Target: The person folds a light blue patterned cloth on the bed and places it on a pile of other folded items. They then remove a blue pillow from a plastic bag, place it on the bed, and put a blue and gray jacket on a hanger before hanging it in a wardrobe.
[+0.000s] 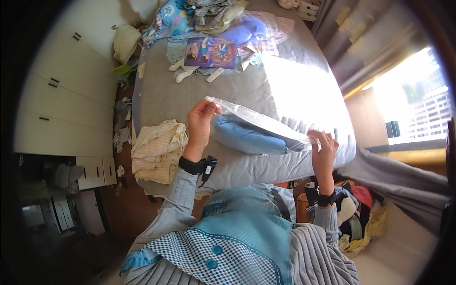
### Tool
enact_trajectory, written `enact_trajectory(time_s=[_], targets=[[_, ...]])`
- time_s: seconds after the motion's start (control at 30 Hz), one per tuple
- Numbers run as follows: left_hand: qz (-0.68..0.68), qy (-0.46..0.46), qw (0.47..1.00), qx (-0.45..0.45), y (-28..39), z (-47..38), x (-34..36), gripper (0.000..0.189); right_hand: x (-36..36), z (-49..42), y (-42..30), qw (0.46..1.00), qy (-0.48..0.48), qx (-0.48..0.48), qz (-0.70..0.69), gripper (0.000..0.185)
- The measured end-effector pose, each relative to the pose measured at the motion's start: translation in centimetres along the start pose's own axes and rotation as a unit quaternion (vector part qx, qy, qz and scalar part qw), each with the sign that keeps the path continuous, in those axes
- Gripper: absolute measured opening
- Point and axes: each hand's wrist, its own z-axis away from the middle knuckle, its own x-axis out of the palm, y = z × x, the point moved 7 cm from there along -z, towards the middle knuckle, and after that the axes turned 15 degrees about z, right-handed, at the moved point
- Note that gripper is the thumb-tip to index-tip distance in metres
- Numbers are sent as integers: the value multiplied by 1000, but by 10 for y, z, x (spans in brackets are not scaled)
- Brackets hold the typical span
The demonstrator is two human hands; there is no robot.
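Observation:
A clear plastic bag (262, 123) is stretched between my two hands above the near part of the bed. Folded blue cloth (249, 137) lies inside it, with something darker beside the cloth at the right end. My left hand (200, 123) pinches the bag's upper left corner between thumb and fingers. At the opposite end, my right hand (323, 144) grips the upper right edge. The pale upper strip of the bag bows slightly between the hands; whether its mouth is sealed cannot be made out.
Left of the bag, folded cream and striped fabric (160, 149) rests on the grey quilted bed (235, 94). Farther back are a white remote control (215, 75), a printed picture sheet (211, 53), a purple plush (245, 30) and heaped clothes (213, 12). Clothes (356, 210) are piled at lower right.

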Motion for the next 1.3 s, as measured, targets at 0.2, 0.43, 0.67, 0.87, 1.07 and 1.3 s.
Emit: enact_trajectory(time_s=[0.2,0.43,0.67,0.87,1.07,1.3], targets=[[-16,-11,999,51,3,25,45,5,-11,-35,-94,983,-20,-155,-94,62],[-17,-28,998,58,3,53,74,8,-1,-55,-148,962,77,-184,-185,14],[-83,-16,991,102,16,61,72,10,2,-54,-144,959,48,-220,-169,6],[-167,-48,969,176,33,63,80,7,-7,-54,-146,954,74,-257,-139,10],[-104,-31,985,136,30,68,76,4,-8,-48,-148,945,82,-252,-193,13],[-54,-18,990,126,25,78,70,4,-9,-39,-153,940,95,-258,-202,12]])
